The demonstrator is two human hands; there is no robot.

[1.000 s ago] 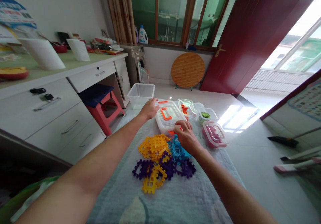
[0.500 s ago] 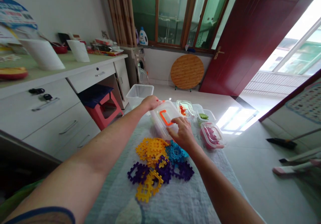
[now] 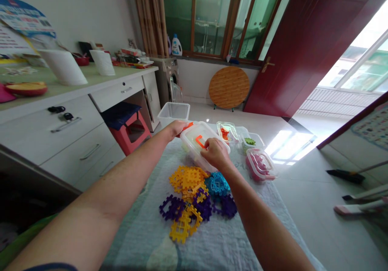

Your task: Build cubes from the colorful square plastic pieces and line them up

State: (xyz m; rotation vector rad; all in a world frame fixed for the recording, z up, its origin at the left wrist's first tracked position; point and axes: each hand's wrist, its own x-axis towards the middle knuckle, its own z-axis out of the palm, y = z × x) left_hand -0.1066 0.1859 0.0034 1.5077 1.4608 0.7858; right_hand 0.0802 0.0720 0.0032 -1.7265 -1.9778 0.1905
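A clear plastic storage box (image 3: pixel 194 153) with a translucent lid (image 3: pixel 194 132) sits on the cloth, slightly tilted. My left hand (image 3: pixel 178 128) is closed on its far-left edge, by an orange latch (image 3: pixel 186 126); the fingertips are partly hidden. At the middle of the lid, my right hand (image 3: pixel 216 153) has its fingers curled round the orange handle (image 3: pixel 200 141). Nearer to me lies a pile of interlocking toy pieces: orange-yellow pieces (image 3: pixel 190 178), blue pieces (image 3: pixel 217 183) and purple pieces (image 3: pixel 173 207).
Behind the box stands an open clear bin (image 3: pixel 174 111). To the right are small containers with red-orange pieces (image 3: pixel 224 133), green pieces (image 3: pixel 249 141) and pink pieces (image 3: pixel 259 165). A red stool (image 3: pixel 129 135) stands at the left beside the white drawers (image 3: pixel 72 141).
My right hand's fingers, spread over the lid before, have curled in round the orange handle. My left hand stays at the box's far-left edge. The view has shifted slightly.
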